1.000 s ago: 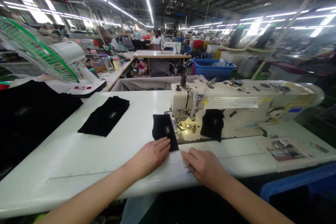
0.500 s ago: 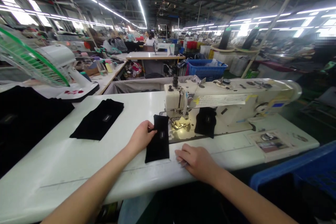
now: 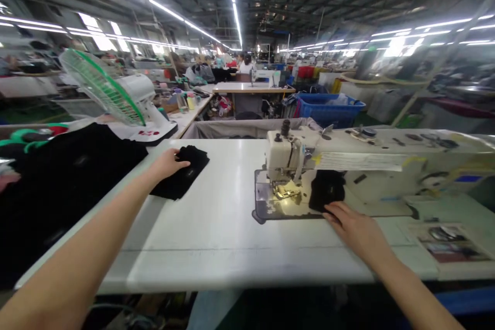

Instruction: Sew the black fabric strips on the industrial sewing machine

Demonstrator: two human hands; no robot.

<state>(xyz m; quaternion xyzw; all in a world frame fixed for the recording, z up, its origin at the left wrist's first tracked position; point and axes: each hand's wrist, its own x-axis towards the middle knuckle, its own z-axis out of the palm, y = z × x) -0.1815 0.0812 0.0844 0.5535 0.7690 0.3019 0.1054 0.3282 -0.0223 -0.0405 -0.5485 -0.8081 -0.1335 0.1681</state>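
Note:
My left hand (image 3: 168,165) is at the left of the white table, closed on a black fabric piece (image 3: 195,167) with a small label. This piece lies over the spot of the other black piece, and my fingers partly cover it. My right hand (image 3: 353,224) has its fingertips closed on the lower edge of another labelled black fabric piece (image 3: 327,188), which lies under the arm of the sewing machine (image 3: 286,157). The lit presser foot (image 3: 286,192) has no fabric under it. Whether my right hand also holds a small tool is hidden.
A large heap of black fabric (image 3: 77,180) lies at the far left, beside a white and green fan (image 3: 135,93). Behind the machine stands a blue basket (image 3: 328,108). A picture sheet (image 3: 452,242) is stuck on the table's right side. Other people sit far back.
My left hand has carried the black piece from beside the presser foot leftward to the other piece. My right hand has moved from the table edge to the piece under the machine arm.

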